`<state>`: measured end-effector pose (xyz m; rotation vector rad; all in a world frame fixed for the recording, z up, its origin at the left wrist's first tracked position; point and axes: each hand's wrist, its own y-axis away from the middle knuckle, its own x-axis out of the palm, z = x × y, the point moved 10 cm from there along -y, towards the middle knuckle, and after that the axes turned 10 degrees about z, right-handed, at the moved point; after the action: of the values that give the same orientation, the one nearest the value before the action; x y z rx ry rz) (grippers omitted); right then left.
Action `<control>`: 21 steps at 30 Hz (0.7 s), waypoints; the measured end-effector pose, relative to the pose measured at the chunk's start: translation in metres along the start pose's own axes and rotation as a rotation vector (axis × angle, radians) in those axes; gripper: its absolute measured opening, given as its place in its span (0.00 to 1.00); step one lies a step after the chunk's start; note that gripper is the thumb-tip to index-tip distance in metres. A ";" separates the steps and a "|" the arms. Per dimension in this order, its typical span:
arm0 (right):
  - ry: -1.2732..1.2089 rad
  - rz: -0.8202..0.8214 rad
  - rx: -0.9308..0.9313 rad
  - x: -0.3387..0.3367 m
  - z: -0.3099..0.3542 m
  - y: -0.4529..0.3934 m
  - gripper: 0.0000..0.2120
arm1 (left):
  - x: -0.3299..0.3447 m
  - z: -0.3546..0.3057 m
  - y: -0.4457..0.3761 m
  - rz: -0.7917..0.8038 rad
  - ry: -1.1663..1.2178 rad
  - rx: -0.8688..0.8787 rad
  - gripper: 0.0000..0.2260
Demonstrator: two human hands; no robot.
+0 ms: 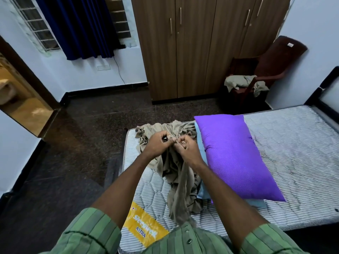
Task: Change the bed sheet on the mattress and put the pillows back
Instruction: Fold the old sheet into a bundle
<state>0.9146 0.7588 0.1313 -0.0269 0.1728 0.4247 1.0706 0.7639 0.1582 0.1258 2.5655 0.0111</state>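
Sheet (176, 167), olive-brown, lies bunched on the bare mattress (293, 143) near its left end; one length trails toward the person's shirt (95, 233). Both hands are raised over the heap, close together, nearly touching. Left hand (158, 143): fingers curled, pinching a fold of the cloth. Right hand (186, 146): fingers curled, pinching the same gathered edge just beside the left

Pillows: two, stacked. Purple pillow (233, 154) on top, lying across the mattress, touching the sheet's right side. Light blue pillow (203, 193) under it, only its left edge and a near corner showing

Mattress: white and grey quilted, uncovered; right half bare. Yellow label (145, 226) on the near left part. Left end and near long edge both visible; dark bed frame (328, 83) rises at the right end

Room around the bed: dark speckled floor (82, 143) open to the left of the bed and beyond it. Doorway (20, 96) at far left, standing open. Wardrobe (201, 48), brown wood, four doors seen, all closed; contents not visible. One dark red chair (266, 70) in the corner between wardrobe and wall, holding a crumpled pale cloth (242, 82) on its seat, part hanging over the arm. One window (36, 24) with a dark blue curtain (78, 28) hanging partly across it
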 end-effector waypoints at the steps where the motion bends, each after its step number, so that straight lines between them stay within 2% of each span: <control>1: 0.067 0.002 0.006 0.000 -0.001 0.000 0.05 | -0.004 -0.001 -0.001 -0.022 -0.027 0.006 0.14; 4: 0.315 -0.071 0.048 -0.009 -0.003 0.001 0.04 | -0.008 -0.006 -0.002 -0.008 -0.059 0.038 0.12; 7: 0.540 -0.317 0.150 -0.034 0.002 0.014 0.09 | -0.009 -0.017 0.000 -0.003 -0.104 0.085 0.11; 9: 0.546 -0.441 0.226 -0.046 -0.002 0.024 0.06 | -0.010 -0.024 -0.001 -0.001 -0.088 0.102 0.14; 12: 0.502 -0.422 0.280 -0.046 -0.023 0.025 0.03 | -0.006 -0.041 -0.003 0.049 -0.101 0.145 0.16; 16: 0.318 -0.420 0.111 -0.047 -0.019 0.025 0.05 | -0.020 -0.030 -0.014 -0.019 -0.050 0.054 0.17; 18: 0.420 -0.526 0.030 -0.057 0.002 0.030 0.07 | -0.025 -0.019 -0.018 -0.016 -0.023 -0.009 0.19; 21: 0.606 -0.606 -0.094 -0.060 0.026 0.032 0.11 | -0.019 -0.015 -0.018 0.090 -0.063 -0.054 0.14</control>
<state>0.8518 0.7654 0.1677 -0.2949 0.7193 -0.1946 1.0769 0.7446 0.1802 0.2173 2.4924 0.1083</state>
